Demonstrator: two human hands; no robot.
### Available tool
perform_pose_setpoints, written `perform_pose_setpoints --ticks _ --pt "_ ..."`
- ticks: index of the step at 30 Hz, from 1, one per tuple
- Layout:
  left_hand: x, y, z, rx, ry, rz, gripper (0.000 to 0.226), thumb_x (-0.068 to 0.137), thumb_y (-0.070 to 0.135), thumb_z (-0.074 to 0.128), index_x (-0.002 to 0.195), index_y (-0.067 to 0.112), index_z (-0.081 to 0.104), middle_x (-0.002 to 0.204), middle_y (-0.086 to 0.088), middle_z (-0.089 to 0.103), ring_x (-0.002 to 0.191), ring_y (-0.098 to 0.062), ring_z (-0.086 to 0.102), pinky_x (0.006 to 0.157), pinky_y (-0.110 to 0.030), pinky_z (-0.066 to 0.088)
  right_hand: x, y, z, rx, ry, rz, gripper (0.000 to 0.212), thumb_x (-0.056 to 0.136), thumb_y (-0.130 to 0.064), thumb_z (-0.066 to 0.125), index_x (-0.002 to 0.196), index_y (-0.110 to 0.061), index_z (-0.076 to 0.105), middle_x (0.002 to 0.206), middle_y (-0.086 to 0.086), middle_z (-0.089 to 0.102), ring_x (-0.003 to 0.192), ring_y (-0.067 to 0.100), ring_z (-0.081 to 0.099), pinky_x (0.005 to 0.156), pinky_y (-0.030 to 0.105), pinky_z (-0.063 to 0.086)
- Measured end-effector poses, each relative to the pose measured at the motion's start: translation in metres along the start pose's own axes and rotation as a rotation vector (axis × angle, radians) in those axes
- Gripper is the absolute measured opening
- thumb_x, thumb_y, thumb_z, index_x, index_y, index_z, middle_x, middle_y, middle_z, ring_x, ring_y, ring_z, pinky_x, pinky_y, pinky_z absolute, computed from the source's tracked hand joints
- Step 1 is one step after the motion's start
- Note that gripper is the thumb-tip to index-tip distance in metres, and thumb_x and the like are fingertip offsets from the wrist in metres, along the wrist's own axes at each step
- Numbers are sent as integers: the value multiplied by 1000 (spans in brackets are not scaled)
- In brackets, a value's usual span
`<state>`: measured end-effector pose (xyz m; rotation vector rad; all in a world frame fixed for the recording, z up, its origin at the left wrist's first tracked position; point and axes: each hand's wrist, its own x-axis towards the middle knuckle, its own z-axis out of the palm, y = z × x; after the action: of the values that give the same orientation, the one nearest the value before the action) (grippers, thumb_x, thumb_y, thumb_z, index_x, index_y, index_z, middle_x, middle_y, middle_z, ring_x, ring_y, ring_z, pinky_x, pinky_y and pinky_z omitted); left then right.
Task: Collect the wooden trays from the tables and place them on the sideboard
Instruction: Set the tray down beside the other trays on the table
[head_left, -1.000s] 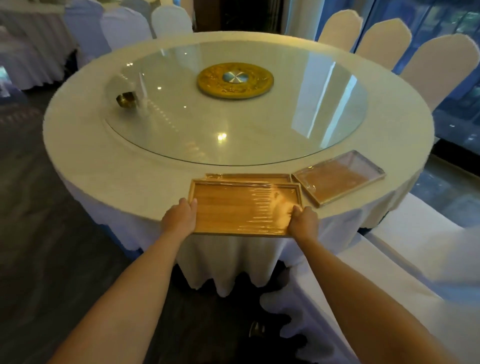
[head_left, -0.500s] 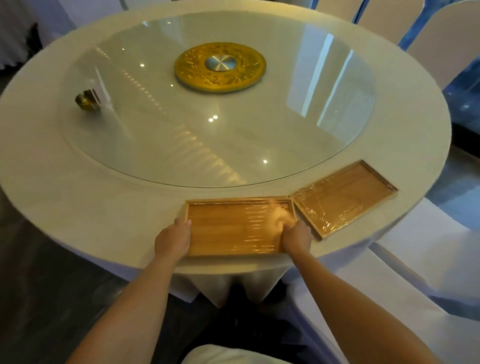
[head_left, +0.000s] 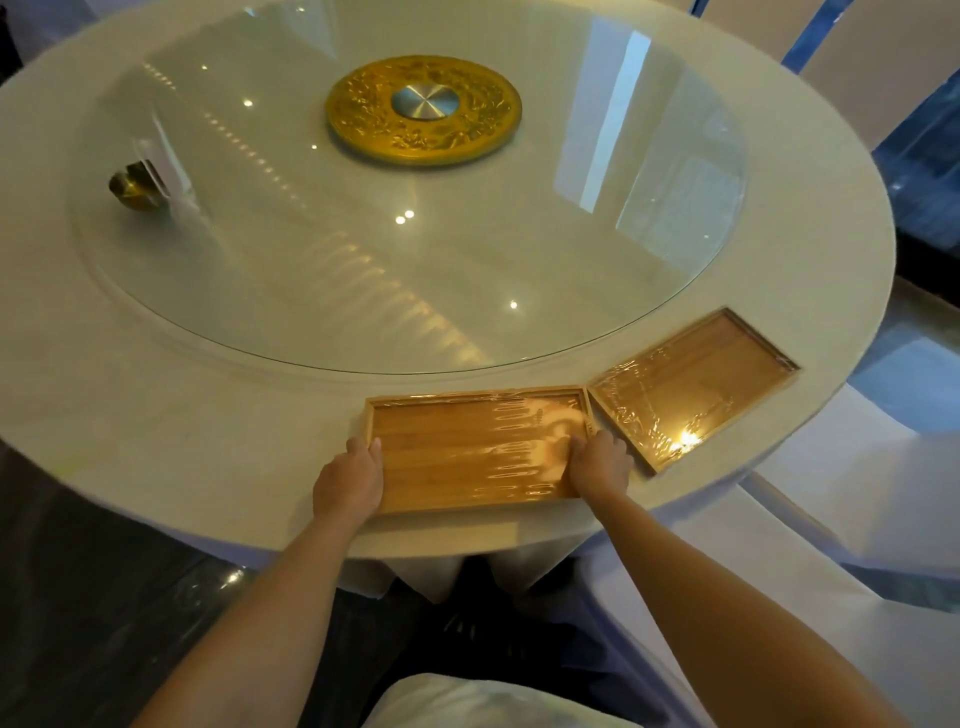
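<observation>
Now the wooden tray (head_left: 467, 452) sits between left hand (head_left: 347, 483) and right hand (head_left: 597, 464), seemingly gripped.

Trays: two are lying on the counter (head_left: 156, 415), the near tray (head_left: 472, 452) and the far tray (head_left: 691, 384), corners almost touching.
Hands: two are gripping the near tray, left hand (head_left: 347, 483) and right hand (head_left: 600, 464).
Glass turntable (head_left: 311, 249): one.
Gold disc (head_left: 423, 110): one.
Brass holder (head_left: 132, 186): one.
</observation>
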<state>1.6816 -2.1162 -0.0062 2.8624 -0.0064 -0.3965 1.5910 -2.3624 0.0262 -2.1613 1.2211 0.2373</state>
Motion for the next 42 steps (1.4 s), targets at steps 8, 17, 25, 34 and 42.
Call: perform_pose_setpoints --ticks 8,17,25,34,42 --pt "1 0 3 39 24 21 45 97 39 19 100 5 50 56 3 39 49 -14 43 41 -24 28 -5 0 3 -76 66 -28 45 99 -28 31 130 3 40 136 22 44 127 36 38 104 43 34" --pt "-1 3 -9 118 40 17 48 97 39 17 100 6 52 57 1 42 50 -16 43 46 -26 29 2 10 -6 -111 -7 -151 43 99 -29 27 125 0 46 126 20 50 118 33 46 97 41 40" --pt "-14 73 -18 20 259 24 36 96 30 26 100 3 50 74 -16 61 59 -26 47 53 -31 33 25 17 -49 -188 33 -416 38 100 -28 27 124 -6 46 122 15 52 111 31 49 89 40 45" --pt "-65 227 25 -17 133 181 45 96 36 24 96 6 58 95 -20 67 87 -37 62 71 -37 44 94 88 -154 -292 111 -433 46 100 -30 27 129 3 39 129 21 47 120 35 42 95 40 36" --pt "-77 304 56 -11 -127 28 48 98 29 22 136 3 32 125 -23 55 109 -38 55 91 -44 45 165 116 -199 -215 67 -325 54 98 -37 32 134 3 32 136 23 38 125 38 36 99 45 37"
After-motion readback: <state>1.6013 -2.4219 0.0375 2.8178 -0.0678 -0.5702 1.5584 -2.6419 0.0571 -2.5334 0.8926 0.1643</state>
